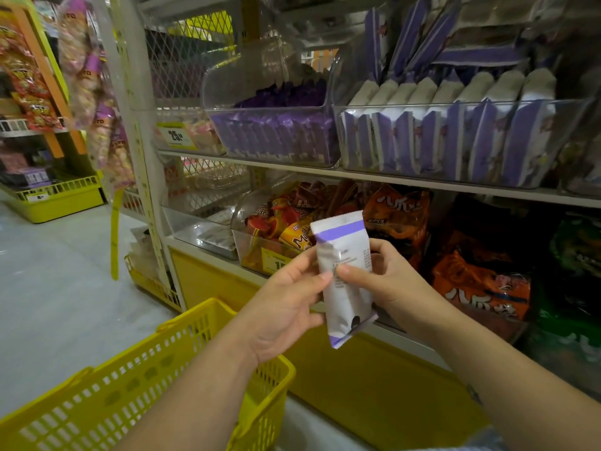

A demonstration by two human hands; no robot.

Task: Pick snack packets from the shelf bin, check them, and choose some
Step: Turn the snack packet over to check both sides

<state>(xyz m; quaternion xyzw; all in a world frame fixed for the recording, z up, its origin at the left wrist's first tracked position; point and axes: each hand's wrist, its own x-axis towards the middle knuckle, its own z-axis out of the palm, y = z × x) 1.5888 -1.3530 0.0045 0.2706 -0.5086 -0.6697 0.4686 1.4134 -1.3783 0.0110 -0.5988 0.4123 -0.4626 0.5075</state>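
A white snack packet (345, 278) with purple bands at both ends stands nearly upright in front of the lower shelf, its printed back facing me. My left hand (286, 301) pinches its left edge with thumb and fingers. My right hand (383, 281) grips its right side, thumb across the print. On the upper shelf, a clear bin (455, 109) holds several matching white and purple packets in a row. A second clear bin (270, 110) to its left holds darker purple packets.
A yellow shopping basket (182, 359) hangs under my left forearm. The lower shelf has a clear bin of red and orange snacks (283, 222) and orange noodle bags (481, 281). A yellow floor bin (55, 196) and hanging snack bags (87, 76) are at the left.
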